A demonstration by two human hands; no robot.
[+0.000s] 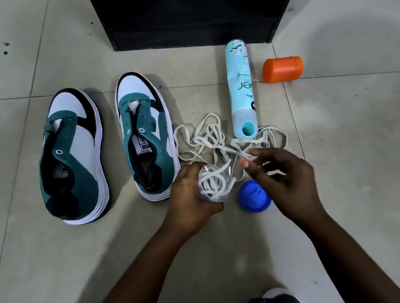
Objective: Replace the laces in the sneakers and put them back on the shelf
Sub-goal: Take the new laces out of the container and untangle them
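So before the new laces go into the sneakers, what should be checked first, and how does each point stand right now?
1. Old laces out of both sneakers: ok, eyelets bare.
2. New laces in hand: ok, the left hand grips a clear container of coiled white laces.
3. Container open: ok, its blue lid lies on the floor.
4. Right hand free: cannot tell, its fingers are at a lace strand.
5. Old laces untangled: not ok, heaped by the spray can.
6. Shelf space: cannot tell, interior dark.

I see teal, white and black sneakers (106,149), white laces (208,145). Pale aqua floral spray can (240,89). Orange cap (282,69), blue lid (254,196).
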